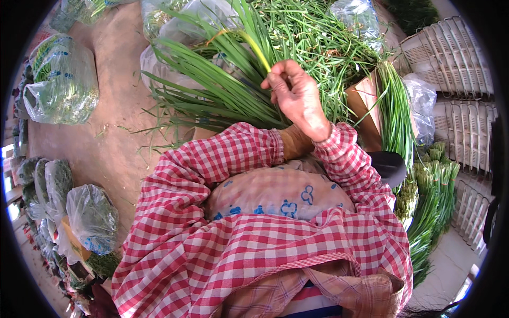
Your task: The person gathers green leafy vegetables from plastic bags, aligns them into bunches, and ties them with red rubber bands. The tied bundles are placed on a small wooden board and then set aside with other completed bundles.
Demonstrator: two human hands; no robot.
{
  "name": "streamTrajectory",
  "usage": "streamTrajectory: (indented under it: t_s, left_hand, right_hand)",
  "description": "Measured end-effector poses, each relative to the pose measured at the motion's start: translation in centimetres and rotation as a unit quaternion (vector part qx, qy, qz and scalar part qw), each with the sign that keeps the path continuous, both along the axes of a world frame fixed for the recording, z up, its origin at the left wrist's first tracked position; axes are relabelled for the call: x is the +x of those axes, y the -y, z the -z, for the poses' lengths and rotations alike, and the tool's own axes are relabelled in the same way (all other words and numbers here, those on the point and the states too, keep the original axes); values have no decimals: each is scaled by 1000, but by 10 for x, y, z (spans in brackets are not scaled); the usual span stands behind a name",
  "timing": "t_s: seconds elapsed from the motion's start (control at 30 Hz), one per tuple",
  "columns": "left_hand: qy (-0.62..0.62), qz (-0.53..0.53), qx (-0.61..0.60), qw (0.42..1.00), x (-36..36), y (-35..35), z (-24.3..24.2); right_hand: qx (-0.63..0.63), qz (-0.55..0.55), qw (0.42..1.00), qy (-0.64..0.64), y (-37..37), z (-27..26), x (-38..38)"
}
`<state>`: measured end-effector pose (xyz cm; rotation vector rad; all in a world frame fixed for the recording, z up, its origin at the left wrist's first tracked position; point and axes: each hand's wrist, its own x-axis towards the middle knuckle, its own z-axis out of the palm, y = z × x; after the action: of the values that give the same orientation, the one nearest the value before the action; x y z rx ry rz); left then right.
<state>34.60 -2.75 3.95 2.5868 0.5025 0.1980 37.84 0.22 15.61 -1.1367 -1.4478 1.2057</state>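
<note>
My right hand (296, 95) pinches a yellowed leaf (259, 51) between thumb and bent fingers; its browned, withered end hangs to the left. Beneath it, a loose bunch of long flat green leaves (214, 85), which look like garlic chives, fans out to the left and away from me. My left hand (297, 142) passes under the right wrist, and only its wrist part shows. The right hand and forearm cover its fingers, so its grip on the bunch cannot be made out. Beyond my hands spreads a heap of loose green leaves (314, 35).
A cardboard box (365, 107) stands right of my hands, with long chives (391, 107) draped over its edge. Tied bundles (435, 190) lie farther right, near white plastic crates (449, 55). Filled clear bags (63, 79) stand on the floor at left. A dark rounded object (385, 167) sits by my right elbow.
</note>
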Motion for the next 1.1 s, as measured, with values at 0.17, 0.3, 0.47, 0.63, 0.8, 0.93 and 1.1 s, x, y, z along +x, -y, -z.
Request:
streamTrajectory:
  t_s: [0.17,0.3,0.47,0.63,0.8,0.93,1.1]
  left_hand:
    - [-66,20,42,997,13,-1,-8]
    - [-161,58,91,981,12,-1,-16]
    - [-13,34,163,986,6,-1,-28]
    - [95,-18,265,959,-5,8,-61]
    - [248,-69,375,891,-11,-7,-123]
    - [399,-43,292,868,8,-21,-194]
    - [547,-273,52,790,-11,-18,-266]
  right_hand:
    - [136,-50,986,-88,22,-63,18]
    - [264,-25,955,-132,-1,-135,49]
    - [405,143,903,-34,-51,-136,119]
    - [14,-25,777,628,-57,-17,155]
    - [-203,-306,911,-191,28,24,167]
    - [9,-225,970,-91,48,-15,146]
    - [354,40,925,130,32,-77,98]
